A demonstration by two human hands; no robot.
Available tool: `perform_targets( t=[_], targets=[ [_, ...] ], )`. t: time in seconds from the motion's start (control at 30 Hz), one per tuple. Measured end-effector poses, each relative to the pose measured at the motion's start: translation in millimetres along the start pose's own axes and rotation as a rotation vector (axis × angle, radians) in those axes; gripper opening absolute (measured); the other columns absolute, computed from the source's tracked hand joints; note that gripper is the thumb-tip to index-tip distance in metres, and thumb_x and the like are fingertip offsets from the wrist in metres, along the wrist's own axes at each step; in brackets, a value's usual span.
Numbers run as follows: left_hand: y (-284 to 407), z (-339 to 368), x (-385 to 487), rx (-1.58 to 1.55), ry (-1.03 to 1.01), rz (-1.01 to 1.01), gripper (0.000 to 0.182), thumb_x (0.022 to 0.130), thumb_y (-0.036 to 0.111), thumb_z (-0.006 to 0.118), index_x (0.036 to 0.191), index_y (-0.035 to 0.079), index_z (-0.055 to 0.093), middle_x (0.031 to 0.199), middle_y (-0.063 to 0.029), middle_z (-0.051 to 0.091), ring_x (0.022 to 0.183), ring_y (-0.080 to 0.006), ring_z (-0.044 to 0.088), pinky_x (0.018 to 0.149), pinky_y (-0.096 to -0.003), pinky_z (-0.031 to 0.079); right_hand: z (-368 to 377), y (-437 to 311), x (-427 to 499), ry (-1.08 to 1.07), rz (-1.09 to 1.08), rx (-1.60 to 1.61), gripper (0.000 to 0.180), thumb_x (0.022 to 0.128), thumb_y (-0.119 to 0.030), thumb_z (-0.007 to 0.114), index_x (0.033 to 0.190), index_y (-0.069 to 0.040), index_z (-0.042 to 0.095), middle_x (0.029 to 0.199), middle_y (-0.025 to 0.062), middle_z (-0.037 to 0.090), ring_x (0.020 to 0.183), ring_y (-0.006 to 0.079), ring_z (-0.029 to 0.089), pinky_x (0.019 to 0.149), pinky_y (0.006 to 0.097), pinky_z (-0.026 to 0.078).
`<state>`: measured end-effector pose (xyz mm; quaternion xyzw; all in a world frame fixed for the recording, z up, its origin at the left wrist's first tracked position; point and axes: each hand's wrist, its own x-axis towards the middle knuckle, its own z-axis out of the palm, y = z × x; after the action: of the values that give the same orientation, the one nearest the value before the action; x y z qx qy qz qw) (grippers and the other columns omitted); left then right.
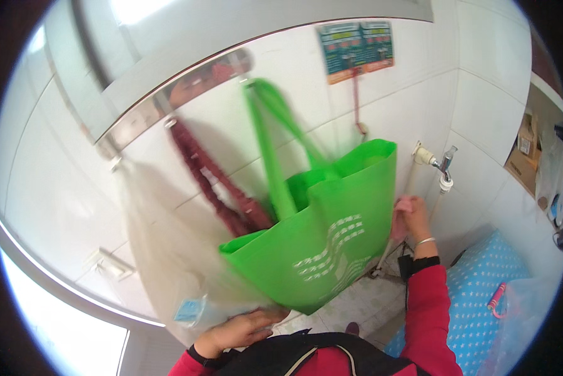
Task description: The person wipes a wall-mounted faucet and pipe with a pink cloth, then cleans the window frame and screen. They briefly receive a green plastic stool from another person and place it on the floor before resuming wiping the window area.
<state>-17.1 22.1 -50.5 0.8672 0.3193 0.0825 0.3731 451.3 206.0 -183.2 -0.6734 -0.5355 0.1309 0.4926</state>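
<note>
A bright green non-woven tote bag (319, 235) bearing white print hangs by its handles from a wall hook. At its right side, my right hand (417, 217) grips a pink cloth (398, 224), below a metal wall tap (445, 165). Under the bag's lower left corner, my left hand (244, 328) reaches sideways with its fingers extended; whether it touches or holds anything is unclear. Just beyond that hand, a translucent plastic bag (157, 235) hangs from another hook, with a packet with a blue label (190, 310) against it. A maroon strap (211, 188) hangs between the two bags.
A shiny hook rail (206, 84) runs along the white tiled wall under a mirror (281, 19). Printed cards (356, 49) are fixed to the wall. A blue star-patterned cover (479, 282) and a pink handle (497, 297) lie at right, near boxes (523, 162) on a shelf.
</note>
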Motion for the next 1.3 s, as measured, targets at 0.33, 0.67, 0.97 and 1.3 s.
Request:
perform_targets(
  t=[0.33,0.67,0.97,1.3],
  targets=[
    [13,-19,-60,-0.022,0.029,0.108,0.034,0.088,0.017,0.057,0.118,0.003,0.052,0.120,-0.0145,0.052,0.110,-0.0308,0.050,0.093,-0.0368,0.041,-41,-94,-36,-0.554,0.082,0.691,0.042,0.070,-0.009,0.065,0.110,-0.002,0.056,0.100,0.0100,0.060,0.090,0.0186,0.057,0.077,0.0270,0.047],
    [84,-32,-50,0.308,-0.001,0.125,0.040,0.082,0.015,0.061,0.119,0.003,0.051,0.123,-0.0170,0.049,0.105,-0.0331,0.052,0.089,-0.0383,0.043,-37,-153,-91,-0.707,-0.322,-0.210,0.032,0.066,-0.024,0.065,0.090,-0.003,0.061,0.087,0.0176,0.063,0.082,0.0344,0.059,0.072,0.0388,0.048],
    [163,-26,135,1.206,0.177,0.558,0.034,0.075,0.024,0.057,0.103,0.004,0.061,0.119,-0.0150,0.052,0.109,-0.0277,0.050,0.092,-0.0410,0.038,32,-114,-78,-0.808,-0.676,-0.115,0.033,0.070,-0.025,0.063,0.099,-0.007,0.062,0.102,0.0168,0.061,0.088,0.0347,0.060,0.075,0.0393,0.049],
    [82,-16,265,1.369,-0.168,-0.365,0.037,0.080,0.026,0.053,0.110,0.006,0.061,0.111,-0.0114,0.059,0.107,-0.0263,0.052,0.091,-0.0492,0.035,-32,-113,-38,-0.893,-0.170,0.049,0.036,0.072,-0.019,0.064,0.105,-0.004,0.059,0.103,0.0143,0.062,0.090,0.0261,0.060,0.075,0.0356,0.049]
  ],
)
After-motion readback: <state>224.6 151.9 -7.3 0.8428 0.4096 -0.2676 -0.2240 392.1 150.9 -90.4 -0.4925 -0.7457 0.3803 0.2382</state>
